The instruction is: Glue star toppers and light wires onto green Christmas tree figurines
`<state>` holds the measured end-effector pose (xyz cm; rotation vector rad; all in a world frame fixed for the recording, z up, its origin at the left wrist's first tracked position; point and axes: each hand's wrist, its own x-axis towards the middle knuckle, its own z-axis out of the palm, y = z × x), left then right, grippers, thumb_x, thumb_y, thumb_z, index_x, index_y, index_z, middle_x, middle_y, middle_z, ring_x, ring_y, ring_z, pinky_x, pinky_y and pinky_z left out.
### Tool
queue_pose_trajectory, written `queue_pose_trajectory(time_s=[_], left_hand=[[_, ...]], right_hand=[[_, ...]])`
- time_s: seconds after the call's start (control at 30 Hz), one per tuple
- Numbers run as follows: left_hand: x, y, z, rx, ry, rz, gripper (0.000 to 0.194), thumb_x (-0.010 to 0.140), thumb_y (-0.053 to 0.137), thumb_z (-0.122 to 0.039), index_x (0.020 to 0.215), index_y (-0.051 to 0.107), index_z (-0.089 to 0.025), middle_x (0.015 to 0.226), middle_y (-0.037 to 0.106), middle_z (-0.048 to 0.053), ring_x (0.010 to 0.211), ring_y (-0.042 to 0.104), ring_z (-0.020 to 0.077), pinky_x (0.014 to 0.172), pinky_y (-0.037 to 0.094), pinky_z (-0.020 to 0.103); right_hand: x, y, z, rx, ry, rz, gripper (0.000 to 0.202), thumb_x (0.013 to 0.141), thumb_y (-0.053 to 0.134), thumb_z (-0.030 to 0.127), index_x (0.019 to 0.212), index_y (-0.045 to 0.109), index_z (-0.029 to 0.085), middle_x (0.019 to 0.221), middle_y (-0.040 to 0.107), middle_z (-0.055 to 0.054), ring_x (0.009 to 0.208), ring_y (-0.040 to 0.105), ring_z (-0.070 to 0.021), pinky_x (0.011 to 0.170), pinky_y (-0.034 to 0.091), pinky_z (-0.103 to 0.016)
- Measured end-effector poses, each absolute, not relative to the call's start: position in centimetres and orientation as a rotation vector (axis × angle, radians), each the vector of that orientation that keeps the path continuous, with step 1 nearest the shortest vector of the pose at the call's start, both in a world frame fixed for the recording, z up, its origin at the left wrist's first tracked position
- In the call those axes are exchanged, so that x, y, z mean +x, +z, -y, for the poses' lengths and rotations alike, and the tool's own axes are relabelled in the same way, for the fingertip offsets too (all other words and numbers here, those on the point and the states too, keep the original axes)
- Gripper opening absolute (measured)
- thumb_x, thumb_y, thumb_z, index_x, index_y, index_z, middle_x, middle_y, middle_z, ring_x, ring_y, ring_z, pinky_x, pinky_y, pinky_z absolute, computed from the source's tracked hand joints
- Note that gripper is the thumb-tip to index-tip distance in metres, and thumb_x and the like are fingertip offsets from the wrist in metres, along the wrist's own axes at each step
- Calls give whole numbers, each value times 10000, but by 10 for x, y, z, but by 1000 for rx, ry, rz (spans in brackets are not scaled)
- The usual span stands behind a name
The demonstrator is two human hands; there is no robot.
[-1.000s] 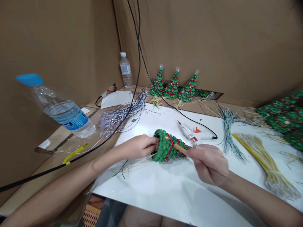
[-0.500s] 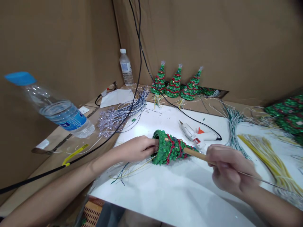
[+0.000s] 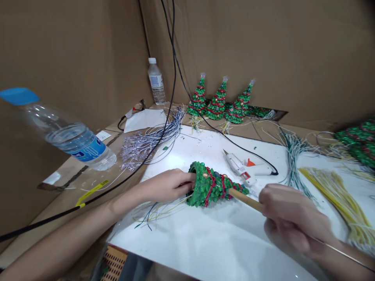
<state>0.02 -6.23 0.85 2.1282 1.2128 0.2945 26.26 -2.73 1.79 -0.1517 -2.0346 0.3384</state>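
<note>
A green Christmas tree figurine [image 3: 209, 186] with red garland lies on its side on the white board, its hollow base to the left and its tip to the right. My left hand [image 3: 168, 185] grips it at the base rim, fingers partly hidden inside the opening. Thin yellow and dark wires [image 3: 150, 214] trail out below that hand. My right hand [image 3: 293, 214] is closed around a tan wooden handle [image 3: 245, 200], whose blunt end touches the tree's side. From behind the right hand a thin metal rod [image 3: 341, 248] runs back along the wrist.
Beyond the tree lies a white glue gun [image 3: 241, 168] with its black cord [image 3: 211, 127]. Wire bundles, purple [image 3: 155, 136], green [image 3: 294, 160] and yellow [image 3: 336, 199], lie around. Three trees [image 3: 216, 101] stand behind. A water bottle [image 3: 84, 146] is at left, another [image 3: 157, 84] farther back.
The handle's tip has moved down slightly against the tree's side, and my right hand has shifted a little right and down. My left hand stays at the tree's base. The view has shifted slightly.
</note>
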Motion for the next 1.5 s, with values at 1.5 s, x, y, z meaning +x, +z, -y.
queue_pose_trajectory(time_s=[1.5], left_hand=[[1, 3, 64, 2088, 350, -1192, 158, 883, 422, -139, 787, 542, -175, 610, 525, -42, 528, 468, 88, 529, 351, 188]], right_hand=[[262, 8, 26, -645, 922, 1563, 197, 836, 454, 153, 744, 619, 209, 581, 561, -3, 436, 503, -127, 367, 362, -243]])
